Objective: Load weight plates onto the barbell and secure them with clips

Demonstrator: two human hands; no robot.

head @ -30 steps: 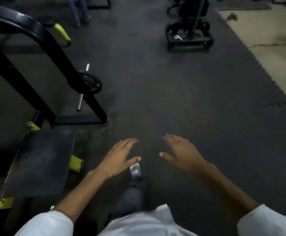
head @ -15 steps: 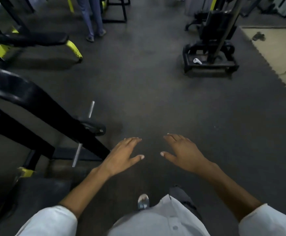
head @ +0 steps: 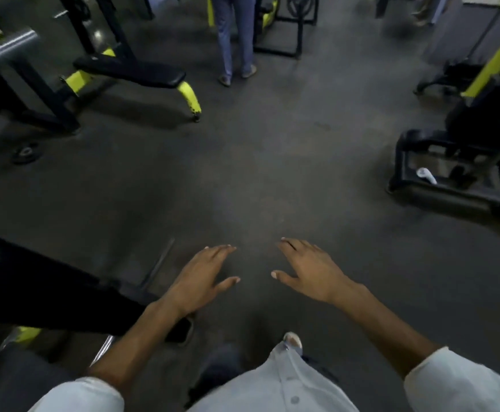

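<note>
My left hand (head: 201, 278) and my right hand (head: 311, 272) hover palm-down over the dark rubber floor, fingers spread, holding nothing. A thin steel bar (head: 158, 263) runs along the floor just left of my left hand, partly hidden by a black machine beam (head: 49, 289). A dark weight plate (head: 180, 330) peeks out under my left wrist, mostly hidden. A small black plate (head: 26, 152) lies flat on the floor at the far left. No clips are visible.
A black and yellow bench (head: 129, 72) stands at the upper left. A person's legs (head: 233, 40) are at the top centre. A black machine base (head: 456, 173) holding a white object (head: 425, 175) sits at the right. Dark floor (head: 257, 173) stretches ahead.
The view has tilted up and moved forward: the bench, the legs and the machine at right have come closer and lower in frame. Both hands stay open in the same pose.
</note>
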